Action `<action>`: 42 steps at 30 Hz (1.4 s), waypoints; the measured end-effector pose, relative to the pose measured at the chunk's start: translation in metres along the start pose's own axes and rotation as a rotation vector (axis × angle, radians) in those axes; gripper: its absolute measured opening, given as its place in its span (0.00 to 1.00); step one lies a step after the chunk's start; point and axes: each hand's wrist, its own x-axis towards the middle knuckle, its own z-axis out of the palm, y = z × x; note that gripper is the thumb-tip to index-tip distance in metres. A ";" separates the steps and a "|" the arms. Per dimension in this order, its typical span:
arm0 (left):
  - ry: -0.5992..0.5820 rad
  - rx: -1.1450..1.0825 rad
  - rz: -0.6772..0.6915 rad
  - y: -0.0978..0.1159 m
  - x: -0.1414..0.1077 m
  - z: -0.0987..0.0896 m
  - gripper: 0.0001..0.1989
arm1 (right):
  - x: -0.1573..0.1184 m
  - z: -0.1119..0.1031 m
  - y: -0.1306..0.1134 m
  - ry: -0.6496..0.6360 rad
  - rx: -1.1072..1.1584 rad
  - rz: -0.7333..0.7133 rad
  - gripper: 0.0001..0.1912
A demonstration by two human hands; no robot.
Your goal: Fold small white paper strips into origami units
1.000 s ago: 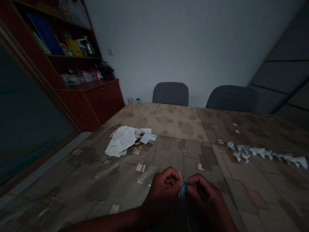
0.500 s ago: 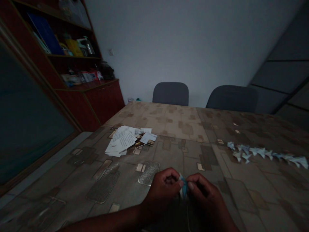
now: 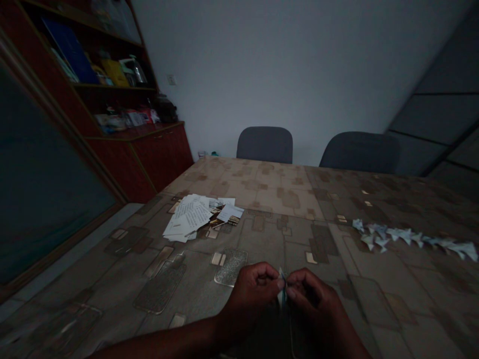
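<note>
A small folded piece of paper (image 3: 281, 295), whitish with some blue, stands upright between my two hands near the table's front edge. My left hand (image 3: 254, 294) pinches it from the left with thumb and fingers. From the right, my right hand (image 3: 313, 298) grips the same piece, its thumb and fingertips pressed together close to the left hand's. The fingers hide much of the paper.
A pile of printed paper pieces (image 3: 189, 217) lies left on the patterned table (image 3: 254, 179). A row of folded paper shapes (image 3: 406, 235) is at the right. Two grey chairs (image 3: 264, 144) stand behind; a red cabinet (image 3: 160, 154) is at the back left.
My right hand's fingertips have shifted slightly left, closer to my left hand. The held paper now looks narrower and shows less of its blue side.
</note>
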 end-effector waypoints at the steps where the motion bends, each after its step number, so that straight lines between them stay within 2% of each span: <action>1: 0.000 0.005 0.000 0.001 0.000 0.000 0.12 | 0.000 0.000 0.000 -0.001 -0.010 -0.002 0.06; 14: -0.029 0.046 0.028 0.006 -0.004 0.002 0.10 | 0.002 0.000 -0.008 0.034 -0.054 0.005 0.06; 21: -0.023 0.049 -0.044 0.004 -0.004 0.002 0.11 | 0.003 -0.001 -0.007 0.050 -0.004 0.025 0.05; 29: 0.012 0.133 -0.023 0.009 -0.004 0.004 0.07 | 0.003 -0.004 -0.012 -0.006 -0.001 -0.036 0.04; 37: -0.005 0.205 0.036 0.011 -0.006 0.004 0.08 | 0.001 -0.004 -0.015 0.006 -0.187 -0.199 0.07; 42: -0.016 0.108 -0.013 0.007 -0.005 0.005 0.10 | -0.001 -0.004 -0.013 0.018 -0.210 -0.204 0.08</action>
